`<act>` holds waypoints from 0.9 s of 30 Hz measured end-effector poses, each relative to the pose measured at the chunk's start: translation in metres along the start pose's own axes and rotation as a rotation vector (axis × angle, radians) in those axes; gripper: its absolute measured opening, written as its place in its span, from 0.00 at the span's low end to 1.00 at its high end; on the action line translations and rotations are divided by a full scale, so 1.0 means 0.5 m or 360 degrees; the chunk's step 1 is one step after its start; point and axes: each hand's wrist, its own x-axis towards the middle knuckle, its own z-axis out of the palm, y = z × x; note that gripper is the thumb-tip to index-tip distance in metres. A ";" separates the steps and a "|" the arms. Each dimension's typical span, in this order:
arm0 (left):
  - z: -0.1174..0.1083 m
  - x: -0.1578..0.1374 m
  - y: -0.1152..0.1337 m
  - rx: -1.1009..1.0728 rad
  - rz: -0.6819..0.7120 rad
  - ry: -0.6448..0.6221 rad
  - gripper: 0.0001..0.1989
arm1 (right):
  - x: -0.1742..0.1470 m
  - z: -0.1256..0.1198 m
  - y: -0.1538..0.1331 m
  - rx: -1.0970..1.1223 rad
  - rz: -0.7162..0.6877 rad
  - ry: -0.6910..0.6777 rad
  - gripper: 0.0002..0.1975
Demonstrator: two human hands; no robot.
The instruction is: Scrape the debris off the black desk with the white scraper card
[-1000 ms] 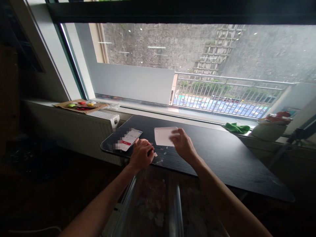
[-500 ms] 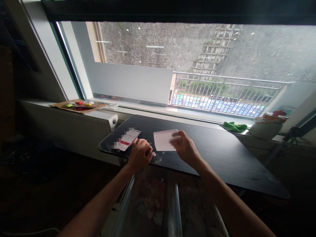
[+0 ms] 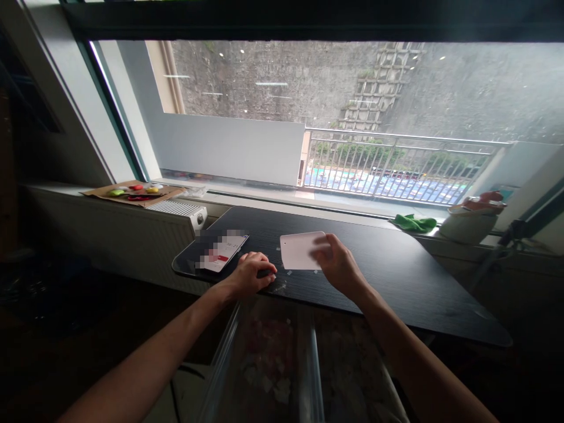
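Observation:
In my right hand is a white, flat plastic scraper with rounded corners and a small hole near its upper left corner. My fingers and thumb grip its right end, and it is raised slightly over the black tabletop. My left hand rests near the table's front edge, fingers curled and pinched at a small pale scrap. Tiny pale scraps dot the surface between my hands. Just left of my left hand lies a phone with a lit, partly blurred-out screen.
Below the table edge stands a clear plastic bin with scraps inside. A green cloth and a pale container sit on the right sill. Cardboard bearing colourful items lies left, above a radiator.
My left hand has shifted slightly down, its fingertips now on a small scrap. The scraper has moved a little right, away from it. The whole view has shifted slightly.

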 end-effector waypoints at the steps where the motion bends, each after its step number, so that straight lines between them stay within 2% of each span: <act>1: -0.006 0.007 0.002 0.0022 -0.0014 -0.0054 0.06 | 0.000 -0.002 0.002 0.0009 0.0007 -0.0001 0.10; 7: -0.045 0.040 0.021 0.0146 -0.0067 -0.0345 0.03 | -0.010 -0.005 0.001 -0.0021 0.0010 -0.0011 0.10; 11: -0.053 0.044 0.024 0.0196 -0.0052 -0.0352 0.02 | -0.017 -0.004 -0.001 -0.0077 0.0029 -0.0010 0.10; 15: -0.049 0.032 0.021 0.0187 -0.0049 -0.0252 0.03 | -0.022 -0.004 0.003 -0.0094 0.0024 0.0001 0.10; 22: -0.051 -0.018 -0.015 -0.0070 -0.0031 0.0085 0.06 | -0.028 -0.007 0.009 -0.0069 0.0054 0.0033 0.10; 27: -0.037 -0.034 -0.038 -0.0175 -0.0121 0.0271 0.09 | -0.024 0.018 -0.009 0.0002 0.0010 0.0030 0.11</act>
